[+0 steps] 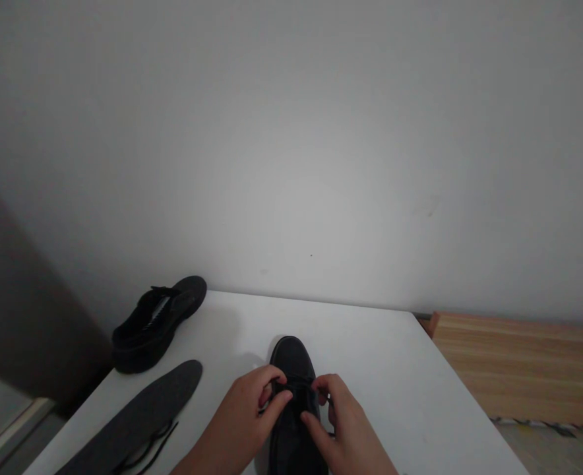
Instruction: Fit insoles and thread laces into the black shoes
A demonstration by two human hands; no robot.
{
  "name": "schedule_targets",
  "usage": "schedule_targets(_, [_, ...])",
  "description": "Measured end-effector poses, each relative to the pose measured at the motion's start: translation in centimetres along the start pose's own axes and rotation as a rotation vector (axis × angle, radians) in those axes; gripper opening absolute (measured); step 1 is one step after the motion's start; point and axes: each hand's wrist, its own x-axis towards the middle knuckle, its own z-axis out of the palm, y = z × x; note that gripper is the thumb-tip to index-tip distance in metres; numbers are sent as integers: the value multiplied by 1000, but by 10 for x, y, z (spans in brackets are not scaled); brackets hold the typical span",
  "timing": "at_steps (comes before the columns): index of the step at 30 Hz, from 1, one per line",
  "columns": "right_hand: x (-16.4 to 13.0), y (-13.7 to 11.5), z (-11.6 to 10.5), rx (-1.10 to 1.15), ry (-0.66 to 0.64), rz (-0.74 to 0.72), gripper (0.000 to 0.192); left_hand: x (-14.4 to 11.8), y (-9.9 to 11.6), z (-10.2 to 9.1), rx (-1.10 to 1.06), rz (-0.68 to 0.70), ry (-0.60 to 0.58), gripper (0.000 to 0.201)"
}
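Observation:
A black shoe (291, 359) stands on the white table (395, 369), toe pointing away from me. My left hand (245, 412) pinches the lace area on the shoe's left side. On the right side, my right hand (341, 422) pinches the lace with thumb and fingers. Both hands meet over the shoe's tongue, which they partly hide.
A second black shoe (157, 320) lies at the table's far left corner. A dark grey insole (143, 412) with a loose black lace (155, 445) lies left of my hands. A wooden board (519, 363) sits right of the table. A plain wall stands behind.

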Motion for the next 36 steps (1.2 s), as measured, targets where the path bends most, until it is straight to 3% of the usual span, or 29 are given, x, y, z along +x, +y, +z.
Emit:
schedule_targets(3, [1, -3, 3, 45, 39, 11, 18, 1, 4, 1, -39, -14, -64, 17])
schedule_targets(8, [2, -7, -2, 49, 27, -6, 17, -1, 2, -1, -83, -24, -65, 16])
schedule_targets(11, [2, -8, -9, -42, 11, -50, 19, -4, -3, -6, -66, -26, -46, 13])
schedule_targets(14, [0, -7, -13, -188, -6, -76, 9, -8, -9, -7, 27, 10, -15, 11])
schedule_targets(18, [-3, -4, -13, -405, -59, -38, 10, -13, -16, -2, 76, 71, -88, 7])
schedule_targets(21, [-4, -3, -15, -443, -93, -20, 11, -14, -17, -1, 113, 63, -132, 10])
schedule_targets(28, [-4, -19, -22, -123, -199, 22, 16, -19, -18, 2, -11, 65, -70, 21])
schedule_targets(36, [-11, -4, 8, 273, -132, 23, 36, -24, -23, 11, -25, 142, -3, 25])
